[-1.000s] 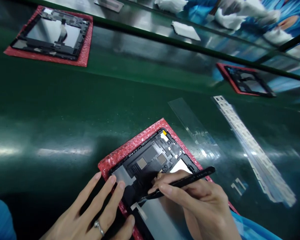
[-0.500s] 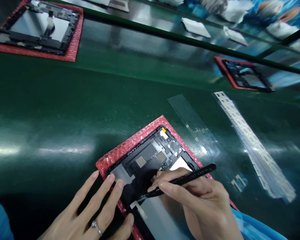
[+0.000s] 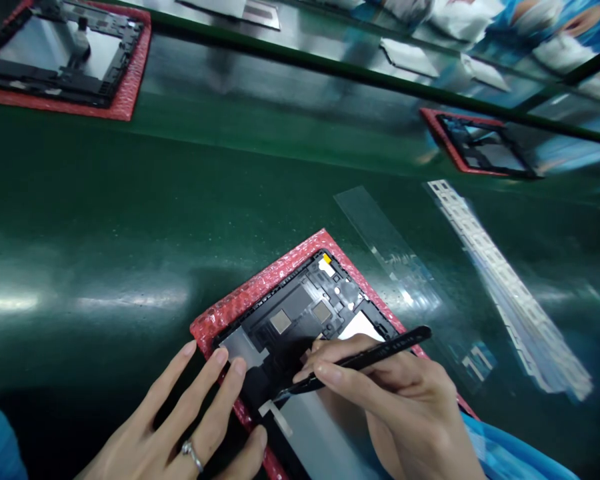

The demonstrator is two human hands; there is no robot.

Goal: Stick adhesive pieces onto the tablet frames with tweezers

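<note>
A tablet-like device frame point(image 3: 300, 300), black with silver patches, lies on a sheet of red bubble wrap point(image 3: 250, 295) in front of me. My right hand point(image 3: 395, 393) grips black tweezers point(image 3: 380, 353) like a pen. Their tips meet a small pale L-shaped strip point(image 3: 276, 417) near the frame's left edge. Spread out, my left hand point(image 3: 195, 427) rests its fingertips on the frame's left edge and the wrap; a ring is on one finger. My right hand covers the frame's lower right part.
Clear plastic film point(image 3: 385, 240) lies right of the device, beside white-patterned strips point(image 3: 510, 287). Further frames on red wrap sit at far left point(image 3: 70, 53) and far right point(image 3: 485, 143). A dark rail point(image 3: 330, 63) crosses the back; a co-worker's hands point(image 3: 575, 20) are beyond it.
The far-left frame sits slightly further left in view and the far-right frame slightly higher and left. Both my hands and the tweezers hold nearly the same place at the pale strip.
</note>
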